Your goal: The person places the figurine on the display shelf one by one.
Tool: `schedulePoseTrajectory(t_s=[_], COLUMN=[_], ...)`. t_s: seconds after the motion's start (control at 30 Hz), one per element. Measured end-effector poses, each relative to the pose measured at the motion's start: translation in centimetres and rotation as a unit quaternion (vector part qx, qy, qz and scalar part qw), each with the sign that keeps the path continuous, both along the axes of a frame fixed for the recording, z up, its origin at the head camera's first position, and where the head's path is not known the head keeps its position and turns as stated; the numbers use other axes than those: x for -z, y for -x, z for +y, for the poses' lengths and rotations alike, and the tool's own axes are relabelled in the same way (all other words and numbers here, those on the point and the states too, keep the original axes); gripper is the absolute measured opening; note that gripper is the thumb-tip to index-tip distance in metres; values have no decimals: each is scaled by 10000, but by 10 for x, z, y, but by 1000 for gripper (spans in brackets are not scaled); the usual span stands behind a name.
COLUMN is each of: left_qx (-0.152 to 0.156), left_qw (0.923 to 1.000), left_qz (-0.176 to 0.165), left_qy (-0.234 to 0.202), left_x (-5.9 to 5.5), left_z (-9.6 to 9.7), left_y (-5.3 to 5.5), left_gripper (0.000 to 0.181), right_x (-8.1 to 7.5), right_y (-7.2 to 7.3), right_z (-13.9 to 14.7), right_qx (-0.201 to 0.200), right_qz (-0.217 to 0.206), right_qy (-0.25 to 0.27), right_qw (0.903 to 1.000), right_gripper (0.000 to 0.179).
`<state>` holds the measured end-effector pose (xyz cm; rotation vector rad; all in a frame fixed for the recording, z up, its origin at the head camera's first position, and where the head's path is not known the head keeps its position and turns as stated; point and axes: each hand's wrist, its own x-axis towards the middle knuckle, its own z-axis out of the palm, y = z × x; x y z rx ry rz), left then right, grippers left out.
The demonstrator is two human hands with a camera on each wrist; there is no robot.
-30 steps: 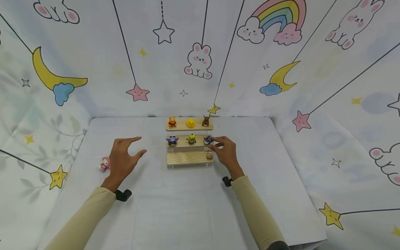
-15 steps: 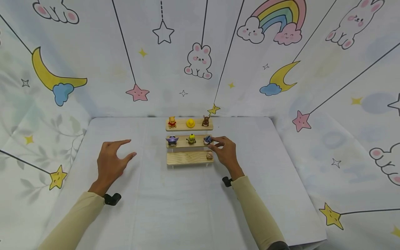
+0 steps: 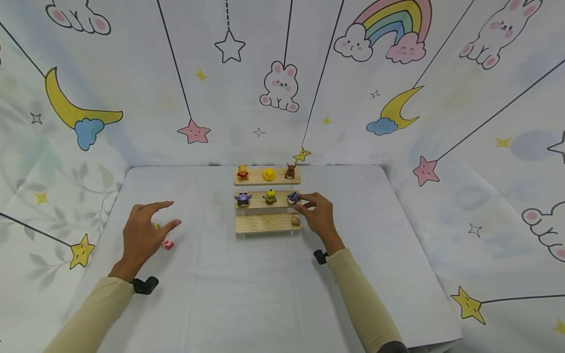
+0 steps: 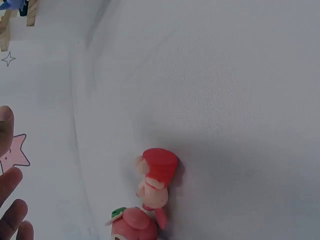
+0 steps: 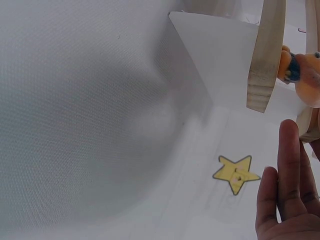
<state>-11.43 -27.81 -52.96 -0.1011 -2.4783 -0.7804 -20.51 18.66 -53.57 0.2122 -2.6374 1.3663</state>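
Observation:
My right hand (image 3: 321,215) pinches a small blue figurine (image 3: 293,197) at the right end of the middle shelf (image 3: 257,203). Just below sits a peach-coloured figurine (image 3: 295,219) on the lowest shelf (image 3: 262,224); the right wrist view shows its orange body and dark blue collar. Out at the left, my left hand (image 3: 143,235) hangs over the table, thumb and index finger spread wide with nothing between them. Beneath it, in the left wrist view, lie a figurine with a red lower part (image 4: 161,167) and a pink-headed one with a green leaf (image 4: 134,226), cut off by the frame.
A wooden tiered display stand rises at the back centre. Its top shelf (image 3: 256,182) bears a bear figurine (image 3: 243,173), a yellow one (image 3: 269,174) and a brown one (image 3: 290,171). Purple (image 3: 243,198) and green (image 3: 270,197) figurines share the middle tier. White cloth (image 3: 247,294) covers the table.
My left hand has moved left and a little nearer to me, covering the pink figurine seen earlier; a red-and-white piece now shows beside its thumb. My right hand stays at the blue figurine.

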Motion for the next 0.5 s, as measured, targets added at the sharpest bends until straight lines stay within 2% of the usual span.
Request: schedulePoseTrajectory(t_s=[0.17, 0.37, 0.5], left_qx=[-33, -213, -305], left_qw=[9994, 9971, 9956], left_qz=[-333, -715, -867], left_qy=[-50, -153, -193], left_x=[-1, 0, 2], left_z=[-10, -24, -33], left_y=[-5, -12, -17], left_gripper=[63, 60, 59], right_x=[0, 0, 1], right_y=[0, 0, 0], right_z=[0, 0, 1], right_qx=[18, 15, 9], right_qz=[-2, 3, 11], right_qy=[-45, -26, -7], right_qw=[10000, 10000, 10000], right_gripper=[40, 40, 40])
